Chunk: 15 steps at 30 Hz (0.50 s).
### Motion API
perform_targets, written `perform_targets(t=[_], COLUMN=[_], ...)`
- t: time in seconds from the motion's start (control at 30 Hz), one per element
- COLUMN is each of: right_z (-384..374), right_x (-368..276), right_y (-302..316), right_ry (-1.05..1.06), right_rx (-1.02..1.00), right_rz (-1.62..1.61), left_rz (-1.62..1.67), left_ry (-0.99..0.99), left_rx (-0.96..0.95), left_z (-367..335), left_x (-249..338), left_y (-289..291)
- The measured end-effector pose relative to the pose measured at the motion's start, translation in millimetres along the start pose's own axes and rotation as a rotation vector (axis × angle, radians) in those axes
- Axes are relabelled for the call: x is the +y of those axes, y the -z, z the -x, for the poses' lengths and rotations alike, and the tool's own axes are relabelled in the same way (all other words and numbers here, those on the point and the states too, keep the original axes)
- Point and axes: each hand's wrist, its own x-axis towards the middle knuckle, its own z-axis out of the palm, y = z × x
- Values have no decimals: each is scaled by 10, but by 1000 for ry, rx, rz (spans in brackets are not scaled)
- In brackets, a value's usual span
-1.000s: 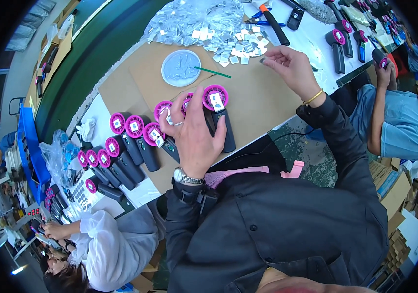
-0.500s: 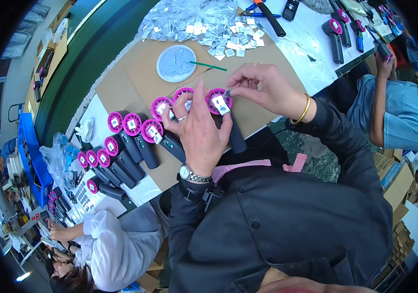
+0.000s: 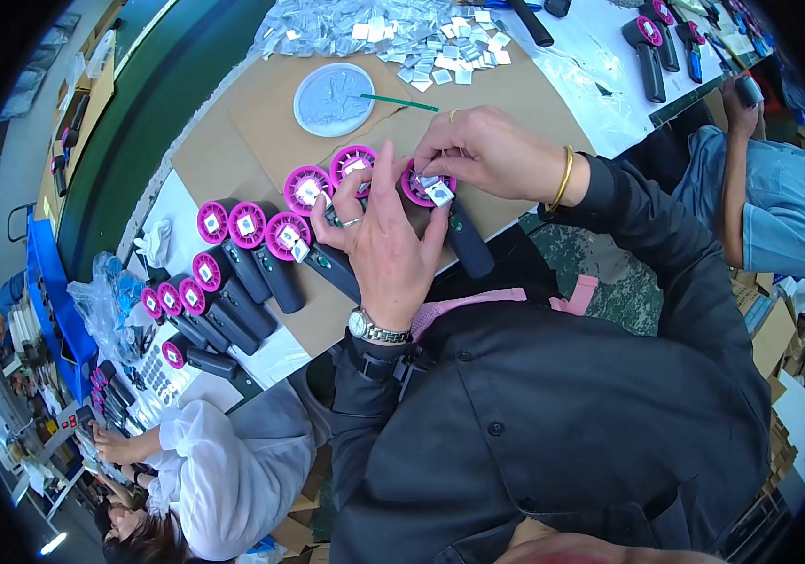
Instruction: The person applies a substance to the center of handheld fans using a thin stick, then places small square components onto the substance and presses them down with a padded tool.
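dark shirt, wristwatch (image 3: pixel 371 328), gold bangle (image 3: pixel 565 179), perhaps ring (image 3: pixel 351 223)

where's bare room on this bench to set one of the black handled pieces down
Bare brown board lies left of the round grey dish. Crowded: the rows of pink-headed tools, the silver packet pile, and where the left hand and right hand work.

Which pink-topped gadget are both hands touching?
The rightmost one, apart from the row: the right hand pinches a small square on its pink top, the left hand beside it.
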Motion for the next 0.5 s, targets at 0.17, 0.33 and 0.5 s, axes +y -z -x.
perform_targets(t=[0.17,0.33,0.5], right_z=[-14,16,6], right_x=[9,28,-66], right_y=[5,-61,-119], right_ry=[12,78,16], right_rx=[-80,-17,43], right_rz=[52,175,225], left_rz=[17,13,15], left_ry=[-8,-23,-28], left_rx=[6,20,3], left_z=[9,21,21], left_x=[-12,-15,-35], left_y=[-10,-22,-12])
